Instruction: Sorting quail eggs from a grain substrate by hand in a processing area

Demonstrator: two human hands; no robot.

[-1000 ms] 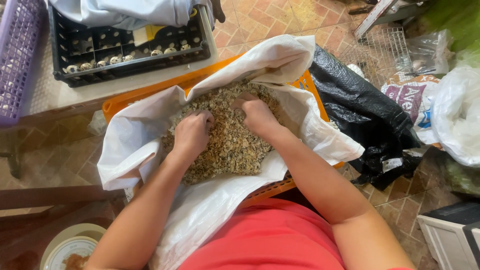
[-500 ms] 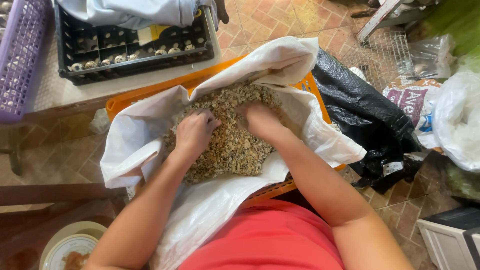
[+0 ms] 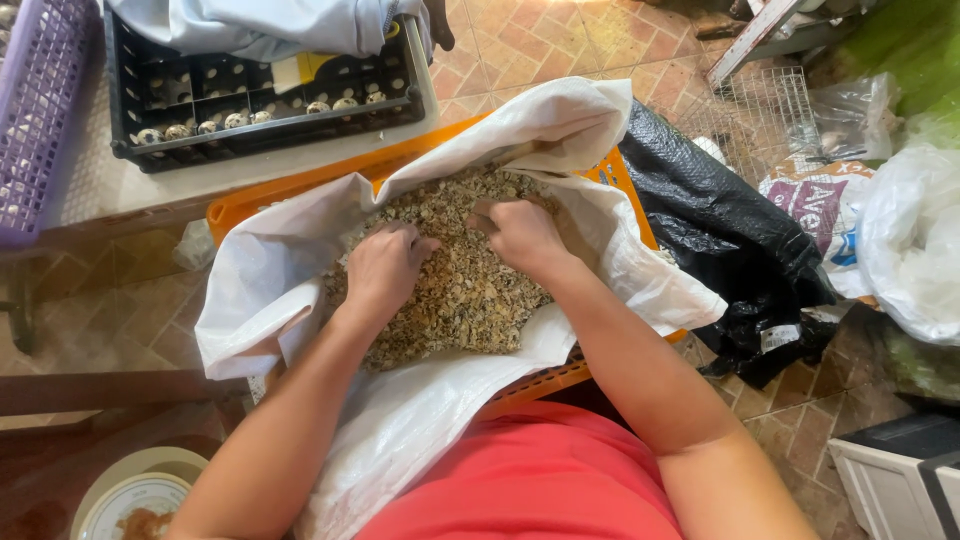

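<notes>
Both hands have stayed in the white woven sack (image 3: 280, 300) of dry brown bits (image 3: 470, 290). Left hand (image 3: 385, 270) and right hand (image 3: 520, 235) curl, grabbing bits, so sorting goes on.

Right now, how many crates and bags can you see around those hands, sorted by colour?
Orange crate under the sack: 1
Black crate with small eggs: 1
Purple crate: 1
White sack of crumbly brown material, with the left hand and right hand in it: 1
Black bag: 1
White plastic bag: 1
Total: 6

Woven plastic sack (image 3: 610, 260), matt; glossy black bag (image 3: 730, 240).
</notes>
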